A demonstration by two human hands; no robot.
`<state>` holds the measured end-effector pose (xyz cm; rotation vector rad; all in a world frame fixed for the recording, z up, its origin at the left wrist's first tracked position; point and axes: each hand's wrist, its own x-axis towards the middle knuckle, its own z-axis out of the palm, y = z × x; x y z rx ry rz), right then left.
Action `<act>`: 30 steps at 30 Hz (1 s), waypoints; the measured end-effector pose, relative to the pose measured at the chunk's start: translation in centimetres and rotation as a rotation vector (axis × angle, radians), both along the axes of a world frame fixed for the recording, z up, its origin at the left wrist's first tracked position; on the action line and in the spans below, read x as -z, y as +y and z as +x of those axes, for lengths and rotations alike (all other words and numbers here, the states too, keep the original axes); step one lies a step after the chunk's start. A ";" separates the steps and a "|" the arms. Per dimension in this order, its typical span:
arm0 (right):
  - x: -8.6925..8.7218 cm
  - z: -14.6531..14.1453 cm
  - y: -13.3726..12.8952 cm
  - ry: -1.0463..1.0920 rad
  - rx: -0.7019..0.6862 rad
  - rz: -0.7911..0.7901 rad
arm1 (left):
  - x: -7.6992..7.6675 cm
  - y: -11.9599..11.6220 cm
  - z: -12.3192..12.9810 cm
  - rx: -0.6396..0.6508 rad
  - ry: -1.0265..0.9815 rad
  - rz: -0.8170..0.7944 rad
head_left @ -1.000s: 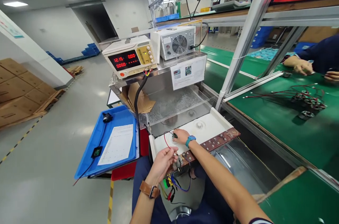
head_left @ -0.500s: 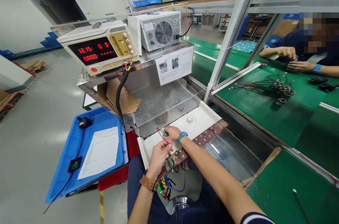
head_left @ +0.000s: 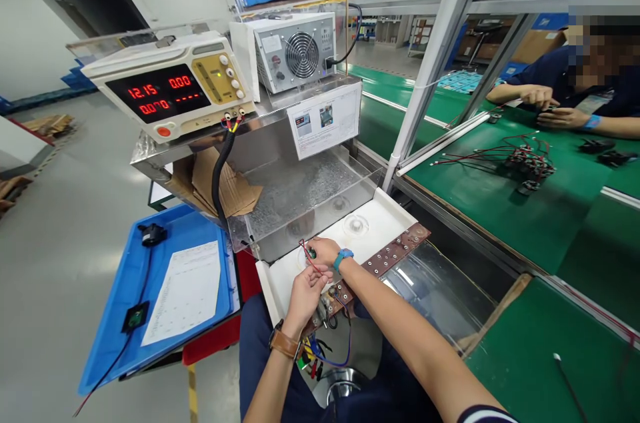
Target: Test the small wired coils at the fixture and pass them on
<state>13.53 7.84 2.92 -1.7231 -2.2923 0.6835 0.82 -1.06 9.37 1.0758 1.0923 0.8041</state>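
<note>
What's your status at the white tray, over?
Left hand pinching red wire. Right hand holding small green part at white tray. Nothing visibly blocking either hand.

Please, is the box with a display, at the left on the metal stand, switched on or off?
On: its front display glows with red digits, and the top-left reading is 12.15.

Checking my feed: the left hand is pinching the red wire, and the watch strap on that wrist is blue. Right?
Only the colour is wrong: the head view shows the watch strap on that wrist is brown, not blue. The left hand is pinching the red wire, as you say.
</note>
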 end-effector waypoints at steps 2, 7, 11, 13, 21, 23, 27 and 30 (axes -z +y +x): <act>0.0 0.0 -0.1 -0.001 0.004 0.007 | -0.5 -0.1 0.0 0.012 -0.020 0.004; 0.0 0.0 -0.2 0.008 -0.006 0.031 | -2.5 -1.0 -0.3 0.040 -0.108 -0.031; 0.1 0.0 -0.3 0.022 0.000 0.038 | -4.2 -1.6 -0.7 0.017 -0.239 -0.079; 0.2 0.0 -0.3 0.024 0.001 0.042 | -4.7 -1.7 -0.8 0.008 -0.306 -0.068; 0.3 0.0 0.0 0.000 -0.008 0.027 | -1.5 0.1 0.1 0.012 0.156 0.162; 0.2 0.0 0.0 -0.012 -0.009 0.030 | -0.3 0.4 0.4 0.020 0.214 0.162; 0.0 0.0 -0.1 -0.026 -0.025 0.029 | 1.0 0.4 0.7 0.015 0.270 0.163; -0.1 0.0 -0.1 -0.024 -0.031 0.018 | 1.4 0.4 0.6 0.024 0.295 0.168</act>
